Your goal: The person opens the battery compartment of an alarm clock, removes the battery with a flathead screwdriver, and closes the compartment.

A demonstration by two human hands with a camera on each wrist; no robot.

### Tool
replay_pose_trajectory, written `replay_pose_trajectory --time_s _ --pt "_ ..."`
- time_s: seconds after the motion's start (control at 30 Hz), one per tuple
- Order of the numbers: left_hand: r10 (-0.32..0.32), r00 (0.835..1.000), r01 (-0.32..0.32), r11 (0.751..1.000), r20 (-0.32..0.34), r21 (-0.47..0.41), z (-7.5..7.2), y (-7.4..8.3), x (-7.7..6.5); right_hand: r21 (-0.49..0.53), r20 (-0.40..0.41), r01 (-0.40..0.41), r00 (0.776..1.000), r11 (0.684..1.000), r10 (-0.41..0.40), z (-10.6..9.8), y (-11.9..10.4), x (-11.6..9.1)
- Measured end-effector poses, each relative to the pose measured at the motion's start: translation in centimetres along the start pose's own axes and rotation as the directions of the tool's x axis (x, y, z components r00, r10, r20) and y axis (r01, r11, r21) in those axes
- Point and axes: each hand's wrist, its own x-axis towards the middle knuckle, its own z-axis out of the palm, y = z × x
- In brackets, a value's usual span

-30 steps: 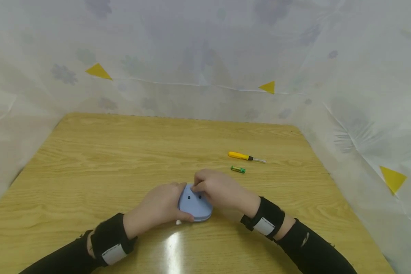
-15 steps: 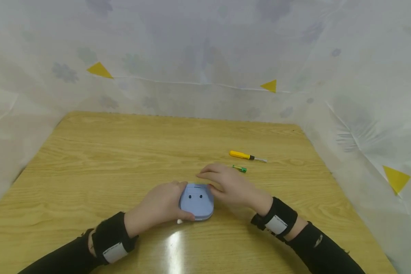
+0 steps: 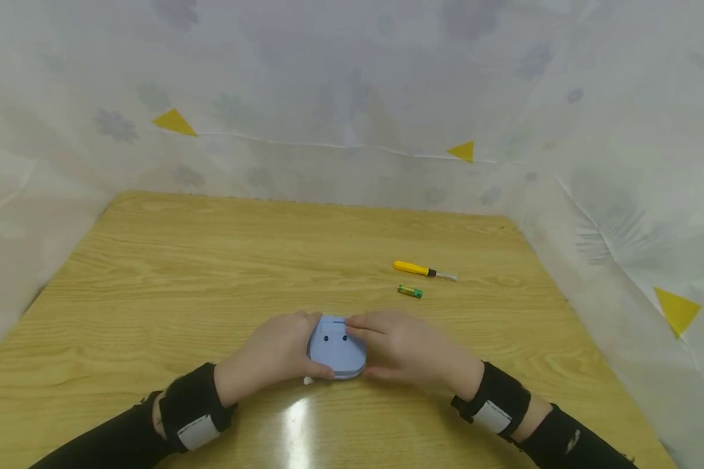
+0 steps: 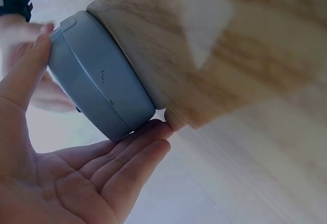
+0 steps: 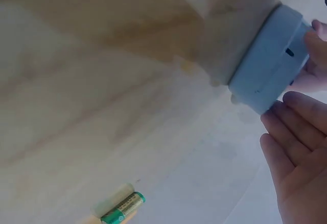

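Observation:
A light blue rounded case with two dark dots on its upper face and a short slot near its far edge rests on the table. My left hand grips it from the left, with the thumb along the near edge and the fingers at the far side; the left wrist view shows its thick side wall. My right hand lies against the right side, its straight fingers touching the case near the far corner and its thumb by the near right edge. A small white piece shows beside the left thumb.
Beyond the right hand lies a green and gold battery. Behind that is a yellow-handled screwdriver, its metal shaft pointing right. The wood-grain table is bordered by pale sheeting with yellow triangles.
My right hand has left the far part of the case's top, lifted away with fingers spread, then come down against its right side. The left hand has kept its hold.

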Motion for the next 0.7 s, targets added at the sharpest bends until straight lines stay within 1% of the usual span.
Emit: replay_pose_trajectory --time_s 0.1,0.2,0.3,0.37,0.47,0.53,0.6,0.67,0.7 --pt "0.0 1.0 0.0 1.0 0.005 -0.008 0.0 0.0 0.0 -0.023 -0.027 0.028 0.999 0.999 -0.029 0.6 -0.1 -0.2" --pt "-0.002 1.0 0.002 1.0 0.004 -0.015 0.0 0.0 0.0 -0.039 -0.052 0.038 0.998 0.999 -0.04 0.8 -0.1 -0.1" --pt "0.001 1.0 -0.001 1.0 0.007 -0.007 0.0 -0.1 -0.1 -0.042 -0.052 0.028 0.998 0.999 -0.03 0.7 0.0 -0.1" --pt "0.014 1.0 -0.014 1.0 0.012 0.005 -0.1 -0.3 -0.2 -0.04 -0.045 0.018 0.999 0.999 -0.019 0.7 -0.1 -0.1" --pt "0.039 0.999 -0.039 0.999 0.018 0.031 -0.3 -0.7 -0.9 -0.041 -0.038 0.01 0.999 0.999 -0.012 0.7 -0.2 0.0" --pt "0.064 0.998 -0.065 0.996 0.008 0.058 -0.8 -1.1 -1.5 -0.044 -0.037 0.013 0.999 0.999 -0.014 0.7 -0.4 0.1" --pt "0.106 0.994 -0.104 0.989 -0.013 0.106 -1.4 -1.4 -2.2 -0.048 -0.04 0.016 0.999 0.999 -0.018 0.7 -0.5 0.1" --pt "0.179 0.983 -0.168 0.969 -0.048 0.18 -2.0 -1.7 -2.7 -0.051 -0.04 0.018 0.999 0.999 -0.02 0.7 -0.6 0.2" --pt "0.234 0.97 -0.214 0.949 -0.064 0.229 -2.3 -1.9 -2.8 -0.055 -0.038 0.017 0.999 0.998 -0.019 0.7 -0.6 0.1"
